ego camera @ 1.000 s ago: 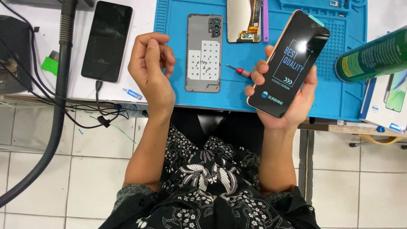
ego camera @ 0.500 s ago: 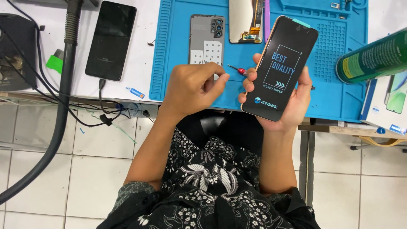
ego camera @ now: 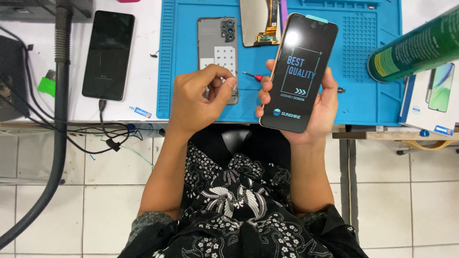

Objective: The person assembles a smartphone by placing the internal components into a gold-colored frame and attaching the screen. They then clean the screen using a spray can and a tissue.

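My right hand [ego camera: 319, 111] holds a black replacement phone screen [ego camera: 299, 71] upright over the blue work mat [ego camera: 363, 102], its printed protective film facing me. My left hand [ego camera: 198, 100] hovers over the near edge of the mat, fingers curled with thumb and forefinger pinched together; whether it holds anything is too small to tell. Just beyond its fingertips lies a grey phone back cover [ego camera: 218, 50] with a camera cutout. A small red-handled screwdriver [ego camera: 253, 76] lies between the hands.
A black phone [ego camera: 107, 55] lies on the white tabletop at left, with a cable plugged in. A detached display part [ego camera: 260, 21] sits at the mat's far edge. A green spray can [ego camera: 413, 45] and a white phone box [ego camera: 432, 98] are at right. A thick grey hose [ego camera: 60, 119] hangs left.
My left hand moved from an open, raised pose at left down toward the mat's near edge and curled into a pinch. The screen in my right hand shifted slightly left and more upright.
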